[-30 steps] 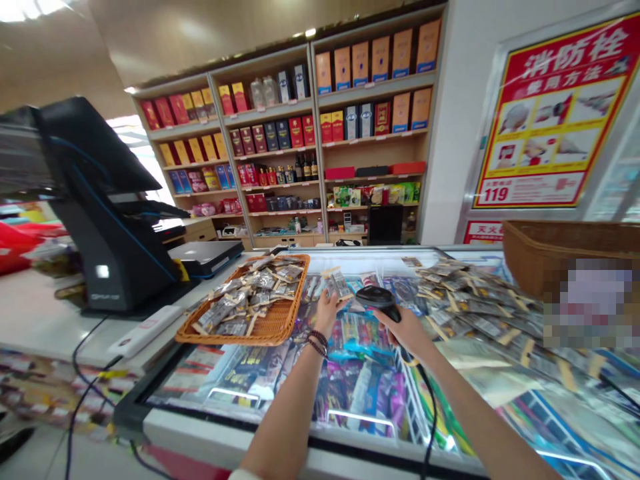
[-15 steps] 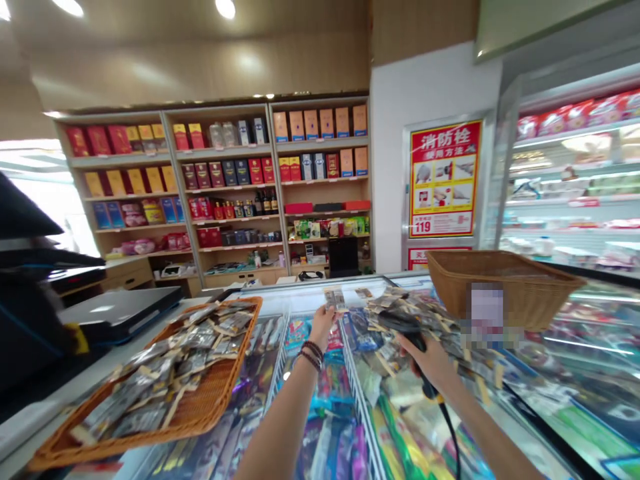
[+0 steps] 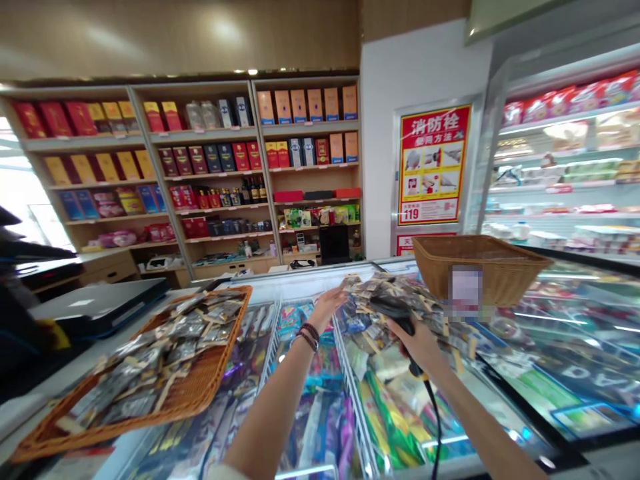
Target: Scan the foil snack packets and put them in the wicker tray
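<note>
My right hand (image 3: 417, 343) is wrapped round the handle of a black barcode scanner (image 3: 395, 313), whose cord hangs down over the glass. The scanner's head points left, above a heap of small clear packets (image 3: 385, 285) with tan strips on the freezer top. My left hand (image 3: 330, 305), with beaded bracelets at the wrist, reaches to the left edge of this heap. Its fingers are stretched out beside a packet (image 3: 351, 281), seemingly no longer gripping it. More of these packets (image 3: 185, 327) lie in a shallow orange wicker basket (image 3: 213, 380) at left.
Below my hands, a glass-topped freezer (image 3: 320, 277) holds colourful wrapped goods in wire-divided sections. A deeper brown wicker basket (image 3: 480, 257) stands at the right behind the heap. On the left are a flat dark device (image 3: 110, 310) and counter. Shelves of boxes (image 3: 215, 160) line the back.
My left hand has moved right, bringing the packet it held to the heap's edge, and its fingers have straightened. The scanner stays in my right hand. My view has shifted slightly right and down.
</note>
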`<state>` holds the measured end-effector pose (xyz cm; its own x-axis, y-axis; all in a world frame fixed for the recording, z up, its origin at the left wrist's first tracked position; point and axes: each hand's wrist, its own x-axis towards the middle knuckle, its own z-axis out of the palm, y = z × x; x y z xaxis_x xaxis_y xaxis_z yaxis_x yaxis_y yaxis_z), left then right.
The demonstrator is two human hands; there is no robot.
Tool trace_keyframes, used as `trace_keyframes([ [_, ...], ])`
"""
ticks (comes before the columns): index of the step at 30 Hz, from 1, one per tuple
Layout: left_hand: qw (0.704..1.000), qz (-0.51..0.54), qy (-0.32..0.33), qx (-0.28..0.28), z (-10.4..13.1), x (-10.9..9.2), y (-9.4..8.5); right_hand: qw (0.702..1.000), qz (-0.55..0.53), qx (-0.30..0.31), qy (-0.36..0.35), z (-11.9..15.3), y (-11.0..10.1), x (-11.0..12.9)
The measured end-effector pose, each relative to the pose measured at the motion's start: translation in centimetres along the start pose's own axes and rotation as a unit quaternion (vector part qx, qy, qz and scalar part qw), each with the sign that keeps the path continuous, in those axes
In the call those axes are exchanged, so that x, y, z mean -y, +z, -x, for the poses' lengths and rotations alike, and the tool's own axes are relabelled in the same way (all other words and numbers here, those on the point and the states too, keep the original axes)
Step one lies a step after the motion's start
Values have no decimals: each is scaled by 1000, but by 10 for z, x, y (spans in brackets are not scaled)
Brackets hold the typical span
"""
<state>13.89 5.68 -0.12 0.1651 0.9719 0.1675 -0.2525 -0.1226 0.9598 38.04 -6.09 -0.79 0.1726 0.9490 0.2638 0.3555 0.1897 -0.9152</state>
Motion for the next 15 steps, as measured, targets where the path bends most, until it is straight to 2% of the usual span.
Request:
trace_keyframes([
  [4,991,-116,34,-66,31,-19,-57,999,-23,44,-22,1,35,17],
  [9,952,-226,104,-181,70,-62,-128,993,-59,90,-58,2,87,50],
  [12,890,-324,164,-276,100,-91,-168,989,-81,106,-68,4,119,68],
  [15,794,-450,176,-368,135,-111,-200,984,-104,126,-73,11,148,79],
])
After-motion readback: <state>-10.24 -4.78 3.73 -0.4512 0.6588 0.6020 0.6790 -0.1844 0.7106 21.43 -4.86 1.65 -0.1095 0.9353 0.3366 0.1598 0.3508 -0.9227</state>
